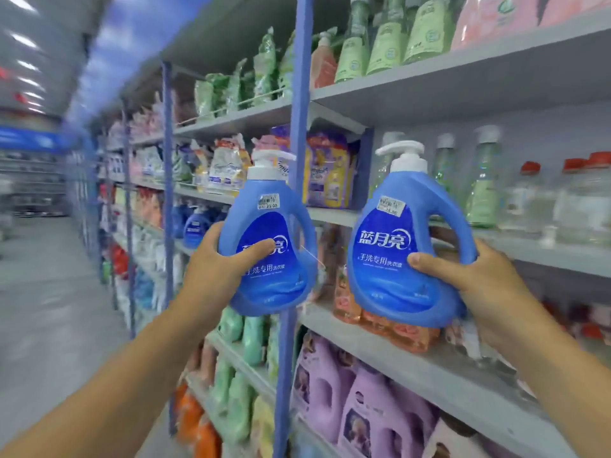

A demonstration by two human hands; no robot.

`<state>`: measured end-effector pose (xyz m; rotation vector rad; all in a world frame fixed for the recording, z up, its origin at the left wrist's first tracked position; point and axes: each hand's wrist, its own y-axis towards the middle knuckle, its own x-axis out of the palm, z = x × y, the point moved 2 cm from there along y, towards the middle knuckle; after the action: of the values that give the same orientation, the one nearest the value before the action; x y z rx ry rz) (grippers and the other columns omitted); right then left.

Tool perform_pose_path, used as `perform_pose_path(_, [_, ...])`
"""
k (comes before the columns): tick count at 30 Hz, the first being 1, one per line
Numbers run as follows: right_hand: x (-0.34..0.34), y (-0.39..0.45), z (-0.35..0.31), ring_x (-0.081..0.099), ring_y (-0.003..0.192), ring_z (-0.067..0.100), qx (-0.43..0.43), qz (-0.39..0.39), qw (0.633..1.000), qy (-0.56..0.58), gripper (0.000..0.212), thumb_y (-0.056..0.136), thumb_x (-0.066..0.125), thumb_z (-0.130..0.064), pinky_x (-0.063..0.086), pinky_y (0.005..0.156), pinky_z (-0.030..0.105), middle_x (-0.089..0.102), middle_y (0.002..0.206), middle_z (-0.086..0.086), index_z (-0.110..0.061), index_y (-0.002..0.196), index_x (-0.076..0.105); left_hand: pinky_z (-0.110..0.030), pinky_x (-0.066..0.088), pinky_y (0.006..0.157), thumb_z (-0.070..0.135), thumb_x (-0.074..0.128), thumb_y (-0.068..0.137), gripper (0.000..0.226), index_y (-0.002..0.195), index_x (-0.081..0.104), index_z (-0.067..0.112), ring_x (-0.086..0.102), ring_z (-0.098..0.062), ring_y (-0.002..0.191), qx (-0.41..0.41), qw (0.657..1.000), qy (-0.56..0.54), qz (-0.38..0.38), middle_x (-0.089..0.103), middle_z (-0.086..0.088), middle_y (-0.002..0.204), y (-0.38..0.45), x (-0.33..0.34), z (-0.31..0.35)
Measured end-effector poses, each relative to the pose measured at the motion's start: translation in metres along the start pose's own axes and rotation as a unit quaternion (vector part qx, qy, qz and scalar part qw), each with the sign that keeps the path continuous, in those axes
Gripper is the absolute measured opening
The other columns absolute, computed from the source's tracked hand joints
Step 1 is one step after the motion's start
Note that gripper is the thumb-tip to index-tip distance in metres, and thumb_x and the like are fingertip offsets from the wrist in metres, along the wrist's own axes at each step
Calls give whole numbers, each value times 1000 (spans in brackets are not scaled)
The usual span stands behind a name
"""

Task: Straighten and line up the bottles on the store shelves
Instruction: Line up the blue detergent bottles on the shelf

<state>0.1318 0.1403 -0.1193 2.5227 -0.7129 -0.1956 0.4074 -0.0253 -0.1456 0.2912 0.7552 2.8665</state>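
**Two blue bottles held up in front of the shelves**

Head view: the left hand (pixel 228 262) grips the left blue bottle (pixel 267 239) from its side, thumb across the label. The right hand (pixel 469 276) grips the right blue bottle (pixel 410 246) near its handle, with the fingers hidden behind it. Both bottles stand upright in the air, apart, in front of a blue post (pixel 299 133) and a grey shelf (pixel 413 365). The orange bottles (pixel 396 328) behind them are partly covered. The far aisle is blurred.

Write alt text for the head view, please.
Each hand grips a blue pump-top detergent bottle, left hand on the left bottle, right hand on the right bottle, both held upright before stocked store shelves.
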Motion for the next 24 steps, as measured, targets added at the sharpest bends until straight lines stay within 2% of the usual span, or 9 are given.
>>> perform_pose_path(2, [45, -1, 28, 78, 88, 27, 12, -22, 1000, 15, 43, 74, 85, -8, 65, 73, 41, 80, 99, 4, -19, 114, 71, -37, 63, 74, 28, 90, 75, 42, 111, 68, 30, 77, -15, 87, -12, 999, 30, 27, 78, 11, 96, 1, -49, -20])
perform_pose_path(5, [122, 10, 61, 77, 95, 29, 12, -57, 998, 23, 46, 72, 87, -7, 61, 86, 53, 79, 105, 5, -20, 113, 72, -39, 63, 75, 30, 92, 73, 47, 113, 67, 31, 76, -16, 89, -20, 998, 53, 41, 78, 9, 99, 12, -118, -42])
perform_pose_path(7, [172, 19, 79, 76, 99, 27, 9, -76, 997, 20, 53, 69, 90, -12, 58, 91, 54, 78, 110, 4, -19, 118, 70, -42, 63, 77, 33, 92, 71, 47, 110, 66, 36, 76, -14, 89, -20, 996, 68, 47, 77, 10, 100, 22, -160, -53])
perform_pose_path(11, [252, 27, 108, 76, 99, 30, 23, -89, 995, 35, 71, 56, 97, -26, 58, 90, 53, 77, 112, 6, -24, 122, 69, -43, 63, 76, 34, 92, 71, 48, 111, 66, 37, 75, -15, 90, -22, 993, 93, 63, 76, 10, 103, 50, -234, -67])
perform_pose_path(15, [297, 26, 135, 76, 98, 27, 48, -69, 996, 40, 64, 54, 93, -30, 58, 90, 52, 78, 110, 3, -25, 113, 71, -35, 63, 69, 28, 91, 73, 47, 114, 66, 31, 75, -14, 88, -28, 991, 86, 96, 76, 8, 101, 67, -281, -85])
perform_pose_path(18, [327, 34, 155, 76, 97, 20, 49, -49, 997, 29, 52, 58, 91, -26, 58, 89, 46, 79, 106, -3, -29, 107, 74, -31, 62, 65, 27, 90, 73, 52, 118, 65, 29, 75, -13, 89, -48, 991, 55, 108, 76, 6, 103, 79, -303, -109])
perform_pose_path(21, [358, 55, 180, 76, 95, 14, 54, -37, 998, 6, 48, 68, 90, -16, 60, 88, 44, 79, 103, -6, -23, 112, 73, -29, 61, 64, 27, 90, 73, 52, 117, 64, 31, 75, -11, 91, -62, 990, 43, 121, 75, 9, 102, 100, -318, -136])
perform_pose_path(24, [385, 83, 214, 76, 96, 14, 57, -36, 998, -9, 49, 71, 91, -17, 61, 87, 45, 79, 106, -7, -21, 116, 72, -29, 62, 65, 28, 90, 73, 52, 117, 64, 33, 75, -11, 91, -70, 989, 43, 121, 75, 9, 102, 132, -330, -166])
